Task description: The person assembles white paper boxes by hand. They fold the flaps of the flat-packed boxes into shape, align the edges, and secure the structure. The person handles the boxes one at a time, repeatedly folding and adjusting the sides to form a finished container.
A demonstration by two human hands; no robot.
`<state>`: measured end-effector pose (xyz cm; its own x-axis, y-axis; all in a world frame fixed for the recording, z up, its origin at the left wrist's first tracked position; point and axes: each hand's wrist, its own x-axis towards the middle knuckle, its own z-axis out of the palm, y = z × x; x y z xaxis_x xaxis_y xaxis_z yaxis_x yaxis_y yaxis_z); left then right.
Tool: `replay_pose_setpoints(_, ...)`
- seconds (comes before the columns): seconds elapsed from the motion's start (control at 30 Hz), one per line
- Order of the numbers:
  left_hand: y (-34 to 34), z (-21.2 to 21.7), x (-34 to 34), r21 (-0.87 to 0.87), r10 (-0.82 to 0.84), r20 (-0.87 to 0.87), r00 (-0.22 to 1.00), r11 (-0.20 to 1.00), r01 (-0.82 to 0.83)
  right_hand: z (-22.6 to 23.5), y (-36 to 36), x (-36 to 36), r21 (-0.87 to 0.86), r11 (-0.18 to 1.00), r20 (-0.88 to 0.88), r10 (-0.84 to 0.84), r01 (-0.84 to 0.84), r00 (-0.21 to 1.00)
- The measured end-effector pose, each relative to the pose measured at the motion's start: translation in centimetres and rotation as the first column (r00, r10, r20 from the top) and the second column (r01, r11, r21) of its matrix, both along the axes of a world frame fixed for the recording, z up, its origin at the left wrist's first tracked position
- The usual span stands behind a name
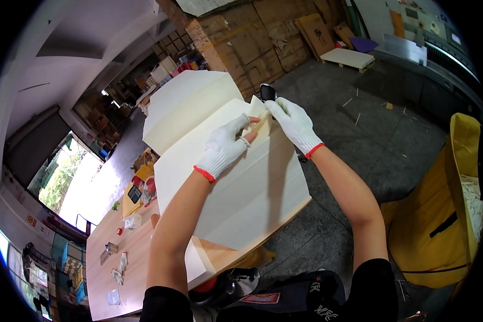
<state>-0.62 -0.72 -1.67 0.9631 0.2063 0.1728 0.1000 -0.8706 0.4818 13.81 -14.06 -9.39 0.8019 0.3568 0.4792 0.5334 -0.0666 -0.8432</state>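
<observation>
Sheets (252, 177) in fingers (276, 110), lettering (326, 312) on clothing (295, 290).

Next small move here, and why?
Probably steady the white sheets with the left hand while the right hand eases the raised pale flap away: both hands are at that flap by the sheets' edge. I can't tell how firmly either grips.

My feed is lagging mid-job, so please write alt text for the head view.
A person's left hand and right hand, in white gloves with red cuffs, handle the edge of large white panels on a wooden table. At right stands a yellow bag of white scraps; brown cardboard stands beyond.
</observation>
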Motion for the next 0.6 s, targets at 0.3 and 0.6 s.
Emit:
replay_pose_setpoints(0.3, 1.6, -1.1, 0.9, 0.047, -0.059, 0.077, 0.995, 0.997, 0.056, 0.0, 0.2, 0.0, 0.017, 1.0, 0.035, -0.008, 0.008, 0.999)
replay_pose_setpoints(0.6, 0.6, -0.7, 0.4, 0.081, -0.017, 0.069, 0.997, 0.997, 0.011, -0.2, 0.3, 0.1, 0.042, 0.999, 0.045, -0.007, 0.005, 0.999)
